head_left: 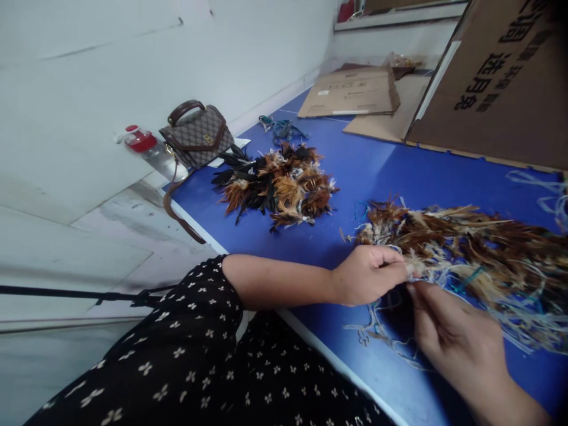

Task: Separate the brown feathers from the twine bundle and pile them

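Fingertips of the left hand [373, 272] pinch the pale tuft [415, 266] at the near edge of the feather pile [479, 234]. The right hand [464, 334] meets them from four o'clock, its fingertips just beside the tuft; whether they grasp a strand cannot be told. Meeting tip to tip probably gives steady, fine control of a small part.

From the pinch point:

- One to three o'clock: the feather pile, lying on the table [355, 160], presumably kept within short reach.
- Seven o'clock: loose strings [388, 340], trailing on the table below the left hand.
- Ten o'clock: a second feather bundle [284, 186], well apart, which likely prevents tangling.
- Ten o'clock, farther: a handbag [199, 139] and a bottle [148, 148] by the wall, apparently set aside to free working space.
- Between eleven and twelve: flattened cardboard [348, 92].
- One o'clock: a large carton [492, 94], upright behind the pile.
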Motion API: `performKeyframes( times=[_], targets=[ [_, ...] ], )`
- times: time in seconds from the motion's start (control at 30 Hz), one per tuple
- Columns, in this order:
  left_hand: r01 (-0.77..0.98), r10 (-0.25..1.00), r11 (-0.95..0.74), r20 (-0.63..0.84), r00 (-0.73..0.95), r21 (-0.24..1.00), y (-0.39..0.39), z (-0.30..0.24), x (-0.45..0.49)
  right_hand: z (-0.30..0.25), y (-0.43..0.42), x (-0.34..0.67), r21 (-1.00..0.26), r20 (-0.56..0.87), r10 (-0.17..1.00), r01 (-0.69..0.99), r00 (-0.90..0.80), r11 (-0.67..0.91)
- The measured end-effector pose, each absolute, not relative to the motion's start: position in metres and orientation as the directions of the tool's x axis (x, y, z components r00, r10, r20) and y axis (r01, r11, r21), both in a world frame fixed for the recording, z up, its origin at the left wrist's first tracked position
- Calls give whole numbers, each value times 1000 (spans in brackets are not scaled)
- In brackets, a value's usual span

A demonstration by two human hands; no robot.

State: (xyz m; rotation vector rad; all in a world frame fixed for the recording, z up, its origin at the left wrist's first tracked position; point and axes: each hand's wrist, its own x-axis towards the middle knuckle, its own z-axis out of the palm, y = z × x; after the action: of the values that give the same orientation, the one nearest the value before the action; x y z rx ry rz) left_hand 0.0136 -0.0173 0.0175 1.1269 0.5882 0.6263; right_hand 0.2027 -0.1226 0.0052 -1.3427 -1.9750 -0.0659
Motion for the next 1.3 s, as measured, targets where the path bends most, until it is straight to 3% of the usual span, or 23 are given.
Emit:
performKeyframes(
  times=[0.17,0.27,0.47,0.57,0.67,0.77,0.83,0.93,1.07,1.3],
  targets=[
    [-82,711,392,-245,659,916,-14,33,12,6,-125,196,-332,615,770,830,-170,448],
    [-55,727,355,-239,644,933,-9,36,15,5,-127,192,-337,610,779,842,-146,422],
    [48,714,-122,54,698,991,6,23,13,12,-125,197,-346,589,791,834,-164,430],
    [171,588,-414,120,800,894,13,20,7,20,-124,203,-304,560,786,818,-261,488],
    [179,396,-544,63,916,820,13,21,5,26,-123,210,-341,527,803,795,-279,501],
    [74,211,-494,38,977,867,6,24,7,27,-120,218,-438,489,844,774,-221,457],
    [-26,204,-392,115,972,920,2,25,8,27,-116,223,-510,490,859,750,-150,422],
    [-79,386,-264,180,905,961,0,23,5,29,-112,222,-571,503,861,719,-75,396],
    [-22,630,-169,125,766,985,1,16,5,23,-114,208,-545,530,845,732,-79,410],
    [-64,723,132,-52,688,989,-5,12,18,0,-120,192,-417,561,818,810,-128,413]
  ],
)
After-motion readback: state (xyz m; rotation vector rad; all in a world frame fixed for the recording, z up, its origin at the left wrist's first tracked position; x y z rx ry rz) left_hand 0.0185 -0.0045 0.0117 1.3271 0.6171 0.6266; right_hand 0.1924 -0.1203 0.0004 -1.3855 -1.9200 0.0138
